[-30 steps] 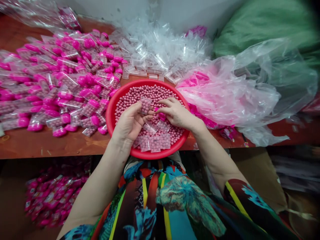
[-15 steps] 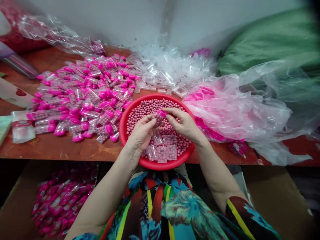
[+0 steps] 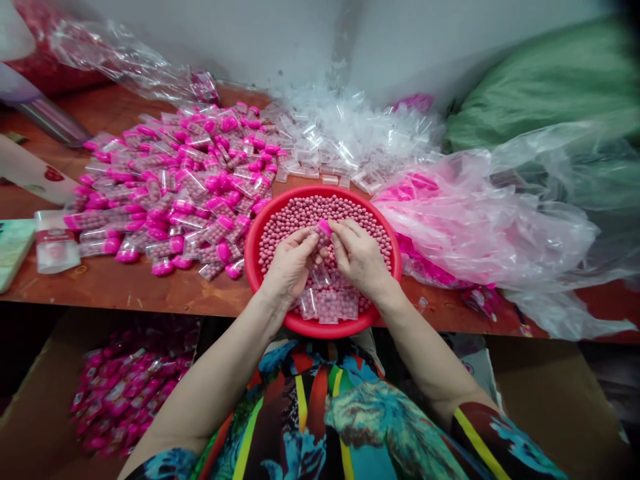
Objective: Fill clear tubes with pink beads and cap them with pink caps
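Note:
Over a red basin [image 3: 251, 257] of small pink balls [image 3: 300, 212], my left hand [image 3: 291, 263] is closed around a small clear container with a bright pink cap [image 3: 324, 228]. The thumb and fingers of my right hand [image 3: 364, 257] pinch the container at its cap end. Part of its body is hidden by my fingers. Below my hands, several clear flat containers [image 3: 330, 307] lie on the balls near the basin's front rim. Whether the cap is fully seated I cannot tell.
Left of the basin lies a heap of filled, pink-capped containers [image 3: 185, 187]. Behind it are loose clear containers [image 3: 345, 140]. A plastic bag of pink pieces [image 3: 480, 220] and a green sack [image 3: 545, 87] lie right. Pink items [image 3: 130, 393] fill a box below the table.
My right hand has come lower and more closely around the cap end of the container. The container is still between both hands. The camera view has shifted slightly.

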`<move>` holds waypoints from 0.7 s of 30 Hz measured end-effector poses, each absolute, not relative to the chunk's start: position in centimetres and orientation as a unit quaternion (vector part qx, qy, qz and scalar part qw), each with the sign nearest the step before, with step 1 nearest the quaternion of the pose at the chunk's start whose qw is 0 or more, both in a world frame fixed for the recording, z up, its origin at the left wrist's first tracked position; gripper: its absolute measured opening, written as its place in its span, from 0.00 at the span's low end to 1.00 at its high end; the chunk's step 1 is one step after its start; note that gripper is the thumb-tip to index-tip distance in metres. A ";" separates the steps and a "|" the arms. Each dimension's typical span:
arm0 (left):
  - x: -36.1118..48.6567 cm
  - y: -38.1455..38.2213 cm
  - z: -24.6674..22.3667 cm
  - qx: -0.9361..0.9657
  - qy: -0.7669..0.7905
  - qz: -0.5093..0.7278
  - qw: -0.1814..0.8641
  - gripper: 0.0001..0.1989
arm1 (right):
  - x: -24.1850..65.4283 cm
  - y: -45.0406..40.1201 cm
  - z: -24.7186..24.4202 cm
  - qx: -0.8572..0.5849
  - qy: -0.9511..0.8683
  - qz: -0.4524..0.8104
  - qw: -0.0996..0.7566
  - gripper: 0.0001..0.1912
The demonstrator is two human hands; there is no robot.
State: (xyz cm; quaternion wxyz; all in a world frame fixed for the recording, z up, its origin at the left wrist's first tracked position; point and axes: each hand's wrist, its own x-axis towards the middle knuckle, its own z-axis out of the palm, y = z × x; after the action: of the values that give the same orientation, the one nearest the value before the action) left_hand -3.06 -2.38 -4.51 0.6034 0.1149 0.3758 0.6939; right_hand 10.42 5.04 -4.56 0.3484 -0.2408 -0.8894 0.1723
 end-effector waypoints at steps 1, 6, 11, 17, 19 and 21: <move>-3.1 -2.4 -4.6 0.117 0.379 0.699 0.595 0.03 | 10.3 4.8 -4.8 -0.240 -0.886 0.173 0.357 0.18; -3.4 -2.4 -4.5 0.141 0.369 0.703 0.592 0.10 | 10.9 5.3 -4.4 -0.214 -0.858 0.246 0.397 0.16; -3.1 -2.9 -3.5 0.239 0.361 0.637 0.638 0.11 | 10.6 6.7 -3.1 -0.315 -0.754 0.372 0.439 0.26; -2.4 -3.4 -3.3 0.303 0.402 0.617 0.605 0.13 | 8.9 5.4 -3.2 -0.238 -0.604 0.684 0.331 0.35; -2.2 -3.6 -3.2 0.320 0.415 0.614 0.591 0.14 | 9.0 4.6 -3.1 -0.219 -0.584 0.716 0.313 0.34; -2.0 -3.7 -3.1 0.325 0.428 0.607 0.585 0.15 | 9.3 4.3 -3.0 -0.201 -0.587 0.725 0.299 0.32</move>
State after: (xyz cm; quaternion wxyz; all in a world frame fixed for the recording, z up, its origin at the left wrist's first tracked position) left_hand -2.02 -3.73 -3.09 0.5849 0.3254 0.4279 0.6073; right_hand 9.34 4.25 -2.99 0.2993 -0.2012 -0.5870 0.7248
